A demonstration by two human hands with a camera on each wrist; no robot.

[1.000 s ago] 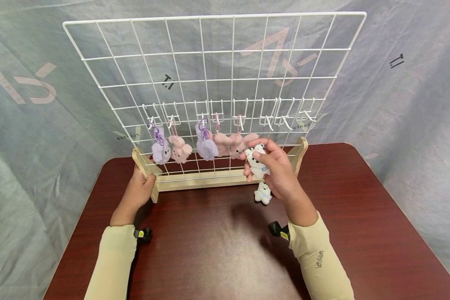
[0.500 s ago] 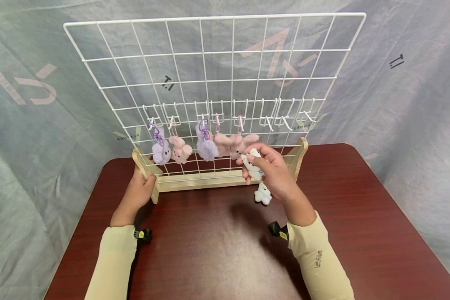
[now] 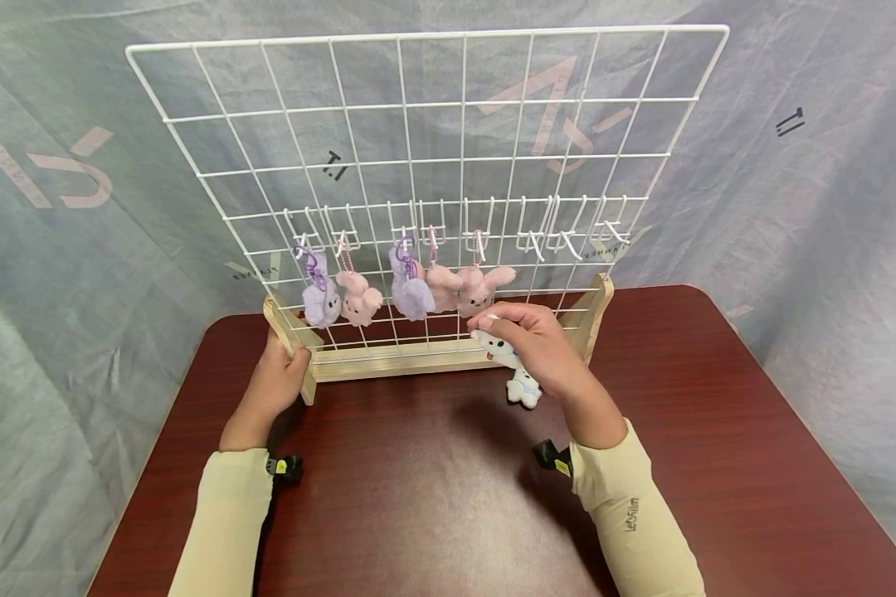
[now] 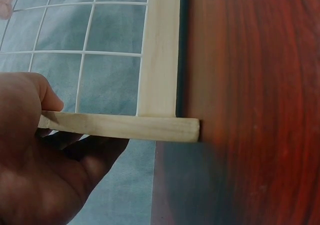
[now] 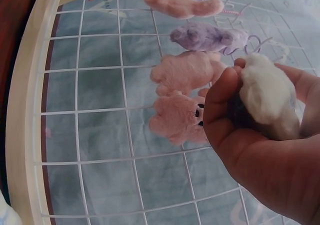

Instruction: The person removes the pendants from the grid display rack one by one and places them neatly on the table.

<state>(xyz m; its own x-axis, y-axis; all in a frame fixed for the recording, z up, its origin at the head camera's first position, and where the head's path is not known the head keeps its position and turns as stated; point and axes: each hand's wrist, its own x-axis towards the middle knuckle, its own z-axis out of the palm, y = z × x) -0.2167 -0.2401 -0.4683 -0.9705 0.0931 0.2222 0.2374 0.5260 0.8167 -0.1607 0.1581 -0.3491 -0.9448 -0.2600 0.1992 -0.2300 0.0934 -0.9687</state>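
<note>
While the left hand [image 3: 278, 377] grips the stand [image 3: 403, 363], the right hand [image 3: 548, 348] clasps a white bear [image 3: 496, 348].
Likely best done with the stand braced, bear turned gently, knuckles clear of the pink toy [image 3: 478, 292] hanging near. Bear lies between right thumb and curled fingers, face showing below them.

White plushes [image 3: 499, 348]; pink plushes [image 3: 477, 290]; lilac plushes [image 3: 412, 297]; reddish-brown table [image 3: 418, 497].

The right grip [image 5: 265, 157] holds a fuzzy white plush toy [image 5: 265, 90] near furry pink plush toys [image 5: 175, 116] and a white wire grid [image 5: 77, 112].
</note>
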